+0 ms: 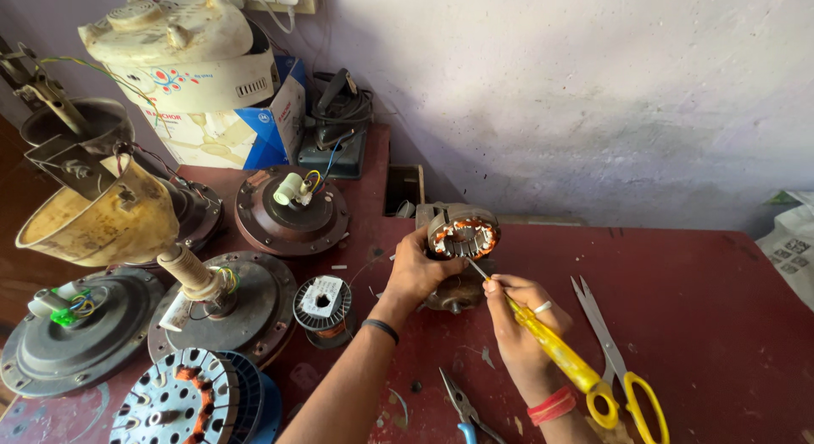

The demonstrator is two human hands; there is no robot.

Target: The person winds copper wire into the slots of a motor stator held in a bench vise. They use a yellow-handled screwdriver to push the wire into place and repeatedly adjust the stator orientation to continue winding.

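Note:
My left hand grips a round motor stator with copper windings, tilted up on the red table. My right hand holds a yellow-handled screwdriver; its thin metal tip reaches into the lower edge of the stator's windings. A white ring sits on a right finger, red bangles on that wrist and a black band on the left wrist.
Yellow-handled scissors lie right of my right hand. Blue-handled pliers rest near the front edge. A spool of copper wire, several dark fan motor housings, a laminated stator, a yellowed cover and boxes crowd the left.

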